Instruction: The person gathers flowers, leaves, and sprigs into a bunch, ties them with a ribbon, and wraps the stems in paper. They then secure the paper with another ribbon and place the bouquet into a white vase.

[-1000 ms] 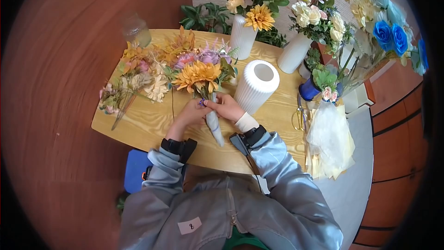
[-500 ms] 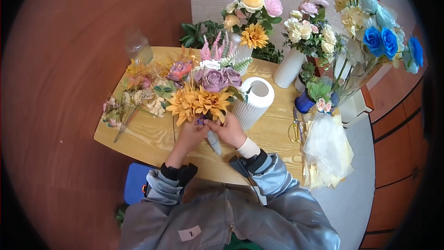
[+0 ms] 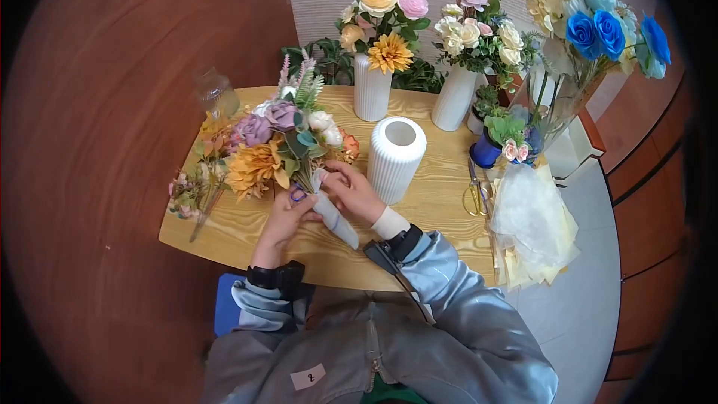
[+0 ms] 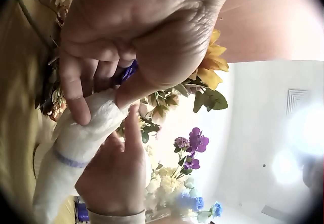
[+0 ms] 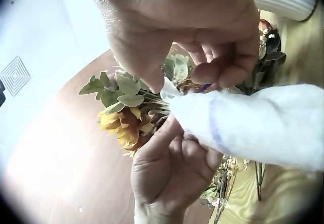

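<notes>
A bouquet of artificial flowers (image 3: 258,164), mauve, orange and white, leans to the left over the table. White wrapping with a thin lilac band (image 3: 336,226) covers its stems. My left hand (image 3: 283,218) grips the stems at the wrapping's upper end, thumb and fingers round it. By its fingers shows a purple-blue tie (image 4: 129,72), partly hidden. My right hand (image 3: 354,194) pinches the wrapping's top edge from the other side, its thumb at the white edge in the right wrist view. A white ribbed vase (image 3: 395,161) stands upright just beyond the right hand.
Loose flower stems (image 3: 198,194) lie at the table's left, near a glass jar (image 3: 217,93). Filled white vases (image 3: 372,90) and a blue pot (image 3: 486,151) stand at the back. Scissors (image 3: 476,193) and wrapping sheets (image 3: 535,213) lie at the right.
The bouquet has tipped, its flower heads swinging up and then to the left, its wrapped end to the right. The right hand has shifted up along the wrapping. The head view has turned slightly.
</notes>
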A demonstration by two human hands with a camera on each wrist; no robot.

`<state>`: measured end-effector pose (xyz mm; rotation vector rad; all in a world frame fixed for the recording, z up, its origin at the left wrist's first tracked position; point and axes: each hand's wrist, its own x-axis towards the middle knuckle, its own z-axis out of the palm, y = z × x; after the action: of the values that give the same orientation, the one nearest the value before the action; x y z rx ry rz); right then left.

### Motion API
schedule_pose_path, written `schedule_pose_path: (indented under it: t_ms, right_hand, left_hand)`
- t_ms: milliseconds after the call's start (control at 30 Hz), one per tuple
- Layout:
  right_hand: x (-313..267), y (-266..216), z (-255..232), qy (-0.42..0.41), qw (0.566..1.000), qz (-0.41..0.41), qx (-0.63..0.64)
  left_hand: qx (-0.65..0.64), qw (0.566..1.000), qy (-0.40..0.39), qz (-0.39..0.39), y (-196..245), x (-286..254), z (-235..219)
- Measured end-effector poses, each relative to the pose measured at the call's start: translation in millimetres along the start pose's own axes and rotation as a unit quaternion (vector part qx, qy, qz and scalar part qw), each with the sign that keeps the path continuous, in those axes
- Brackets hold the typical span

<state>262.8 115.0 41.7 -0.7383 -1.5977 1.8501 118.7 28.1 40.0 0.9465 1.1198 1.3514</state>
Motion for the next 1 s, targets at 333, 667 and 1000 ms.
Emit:
schedule_pose_path:
  t_ms: [333,667,1000]
  right_hand:
    - [69.6,29.8,7.1,0.002,0.997,-0.009,0.077]
    - [100.7,60.7,9.9,-0.034,0.999,-0.021,0.016]
    - [105.2,62.0,8.0,0.062,0.97,-0.096,-0.214]
  left_hand:
    - [-0.008,0.999,0.042,0.02,21.5,-12.0,-20.6]
    - [-0.016,0.999,0.028,0.03,42.8,-19.7,-41.8]
    - [-0.031,0.997,0.046,0.055,56.5,-23.1,-41.7]
